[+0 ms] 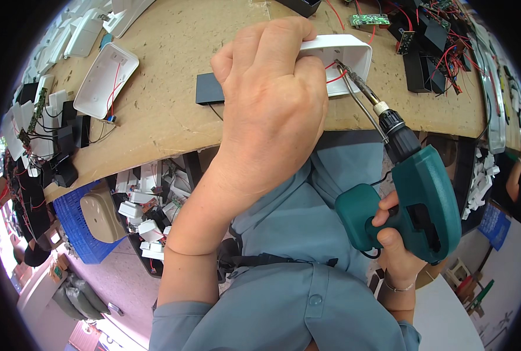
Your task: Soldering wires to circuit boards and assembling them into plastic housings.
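My left hand grips a white plastic housing by its left side and tilts it up near the table's front edge. The hand hides much of the housing's left part. My right hand is wrapped around the handle of a green solder-feed soldering gun. Its hot tip and thin feed tube reach inside the housing, at the spot where red wires end. Whether the tip touches the metal contact there I cannot tell. A dark flat box with a black wire lies just left of my left hand.
Another white housing with a red wire and small board lies at the left. Black cases and red-wired circuit boards crowd the right back. Black parts sit at the left edge. Below are a blue crate and white plugs.
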{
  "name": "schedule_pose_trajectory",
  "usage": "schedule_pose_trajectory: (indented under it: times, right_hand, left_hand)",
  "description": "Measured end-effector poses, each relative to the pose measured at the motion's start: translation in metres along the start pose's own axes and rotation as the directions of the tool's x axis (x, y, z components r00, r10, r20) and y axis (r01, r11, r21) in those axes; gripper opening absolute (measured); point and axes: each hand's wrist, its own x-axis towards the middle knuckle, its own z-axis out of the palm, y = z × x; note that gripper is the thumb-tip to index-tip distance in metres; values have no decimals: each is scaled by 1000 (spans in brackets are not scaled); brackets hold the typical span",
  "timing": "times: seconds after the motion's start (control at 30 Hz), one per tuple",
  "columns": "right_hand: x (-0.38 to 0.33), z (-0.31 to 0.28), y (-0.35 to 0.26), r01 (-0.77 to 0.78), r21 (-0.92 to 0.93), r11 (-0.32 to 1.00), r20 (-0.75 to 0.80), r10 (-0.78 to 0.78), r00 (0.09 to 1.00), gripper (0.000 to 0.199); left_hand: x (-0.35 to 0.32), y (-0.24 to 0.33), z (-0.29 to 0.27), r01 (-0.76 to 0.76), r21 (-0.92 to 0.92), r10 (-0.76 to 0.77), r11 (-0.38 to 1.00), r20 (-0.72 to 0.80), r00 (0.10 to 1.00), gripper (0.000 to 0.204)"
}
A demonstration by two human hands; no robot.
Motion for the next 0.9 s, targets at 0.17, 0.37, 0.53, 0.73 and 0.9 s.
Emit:
schedule_pose_trajectory:
  times: [0.17, 0.37, 0.53, 0.73, 0.9]
  right_hand:
    - [-2, -2, -7, -25, -11, 1000, -1, 25, 1000, 52]
    - [-2, 0, -11, -31, -5, 999, -5, 31, 999, 42]
    - [-4, -3, -6, -1, 3, 1000, 55, 0, 998, 43]
    - [-2, 1, -8, -29, -41, 999, 6, 29, 1000, 62]
    - [-3, 0, -5, -16, -32, 999, 17, 17, 1000, 65]
  left_hand:
    - [-1, -2, -1, -5, 2, 5, 1000, 17, 1000, 8]
    - [-1, 0, 1, -8, 5, 8, 1000, 10, 1000, 6]
    - [0, -1, 0, -13, 31, 12, 999, 4, 1000, 5]
    - [-1, 0, 0, 3, 8, -3, 1000, 9, 1000, 5]
    - [0, 1, -2, 5, -11, -5, 1000, 24, 1000, 6]
